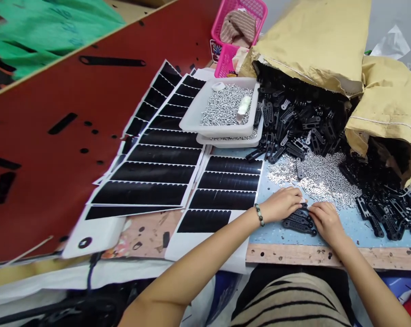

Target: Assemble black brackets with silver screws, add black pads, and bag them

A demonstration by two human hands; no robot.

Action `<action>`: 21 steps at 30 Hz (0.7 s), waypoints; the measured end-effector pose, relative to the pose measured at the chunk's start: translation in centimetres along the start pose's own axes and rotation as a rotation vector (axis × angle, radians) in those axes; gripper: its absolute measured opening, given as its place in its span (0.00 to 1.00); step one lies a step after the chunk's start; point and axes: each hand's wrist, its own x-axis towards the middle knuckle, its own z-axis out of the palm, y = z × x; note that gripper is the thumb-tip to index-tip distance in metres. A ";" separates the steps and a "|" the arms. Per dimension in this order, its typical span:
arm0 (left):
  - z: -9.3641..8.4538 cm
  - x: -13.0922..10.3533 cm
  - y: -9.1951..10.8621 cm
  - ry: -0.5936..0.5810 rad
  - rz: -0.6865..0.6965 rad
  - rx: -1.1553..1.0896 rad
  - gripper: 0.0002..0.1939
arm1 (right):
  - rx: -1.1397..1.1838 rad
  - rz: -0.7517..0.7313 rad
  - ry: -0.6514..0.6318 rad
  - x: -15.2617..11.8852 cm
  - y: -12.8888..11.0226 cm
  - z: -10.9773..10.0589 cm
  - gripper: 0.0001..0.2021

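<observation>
Down near the front edge of the pale blue speckled tabletop (355,227), just behind its bare wooden front strip (294,254), we have a small stack of flat black slotted plastic clips (299,221) lying between our hands. These clips look light and stiff, thin moulded pieces with slots along their length; we judge they will slide readily over one another and over the smooth top, so the narrow long edges or the ends are the sensible places to pinch them, thumb on one side and forefinger on the other. Among them a tiny silvery screw seems to sit at our fingertips, though it is too small to tell for sure.

Our left hand (282,204), with a dark beaded bracelet (259,215) at the wrist, lies palm down with the fingers curled loosely, tips resting on the far end of the stack. Our right hand (324,219) is also palm down and half closed, its fingertips touching the near right end of the same clips; whether either hand truly grips one we cannot tell. Both forearms come in low from the front edge, wrists nearly flat.

Just behind the hands spreads a glittering heap of small silver screws (314,177), and beyond it a great pile of loose black clips (300,118) spills from torn brown paper sacks (314,41) towards the far right corner.
</observation>
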 end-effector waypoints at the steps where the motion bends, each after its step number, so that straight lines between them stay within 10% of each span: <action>1: -0.1 0.1 -0.1 0.003 -0.010 -0.018 0.10 | 0.005 0.014 -0.011 0.2 0.0 0.0 0.09; 21: -1.4 0.8 -0.4 -0.023 -0.044 -0.067 0.08 | 0.020 0.027 -0.020 0.7 -0.5 0.3 0.09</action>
